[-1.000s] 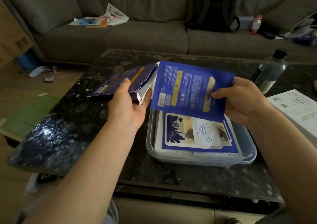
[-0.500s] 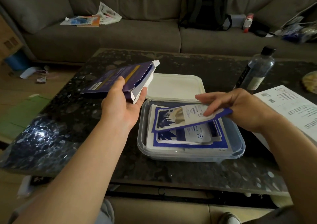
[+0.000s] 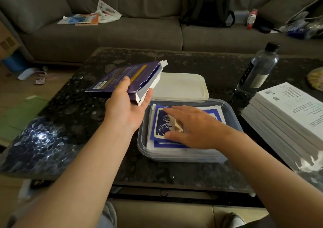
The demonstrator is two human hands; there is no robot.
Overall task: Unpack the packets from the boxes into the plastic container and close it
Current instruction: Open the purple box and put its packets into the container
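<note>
A clear plastic container [image 3: 232, 115] stands on the dark table near the front edge, with several blue-and-white packets [image 3: 161, 122] stacked flat inside it. My right hand [image 3: 190, 128] lies on the top packet with straight, spread fingers. My left hand [image 3: 126, 105] holds a flat purple box [image 3: 125, 75] above the table, left of the container, its open end toward the container. The container's white lid [image 3: 181, 86] lies flat just behind it.
A stack of white boxes [image 3: 288, 115] sits at the table's right edge. A dark water bottle [image 3: 258, 68] stands behind them. Behind the table runs a grey sofa with papers [image 3: 90, 16], a black backpack [image 3: 208, 4] and other clutter.
My right hand brought a blue packet from the box down into the container and now lies flat on it. The left hand with the purple box stayed roughly where it was.
</note>
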